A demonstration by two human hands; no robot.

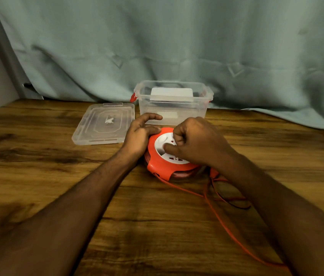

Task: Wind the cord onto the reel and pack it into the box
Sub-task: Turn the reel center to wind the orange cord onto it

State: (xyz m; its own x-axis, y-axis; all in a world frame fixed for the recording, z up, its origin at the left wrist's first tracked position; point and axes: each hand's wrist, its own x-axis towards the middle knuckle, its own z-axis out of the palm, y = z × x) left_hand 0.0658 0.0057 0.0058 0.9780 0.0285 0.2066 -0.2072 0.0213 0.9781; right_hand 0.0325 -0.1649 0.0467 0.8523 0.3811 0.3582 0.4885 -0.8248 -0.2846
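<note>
An orange cord reel [158, 163] with a white socket face lies flat on the wooden table. My left hand [139, 134] rests on its left rim, fingers partly spread, holding the casing steady. My right hand [195, 140] sits on top of the white face with fingers curled around its centre part, which the hand hides. The orange cord [222, 224] leaves the reel's front and trails loosely across the table toward the lower right, partly under my right forearm. A clear plastic box [172, 112] with red latches stands open just behind the reel.
The box's clear lid [103, 124] lies flat on the table to the left of the box. A pale green curtain [177, 42] hangs along the table's back edge. A white block shows inside the box.
</note>
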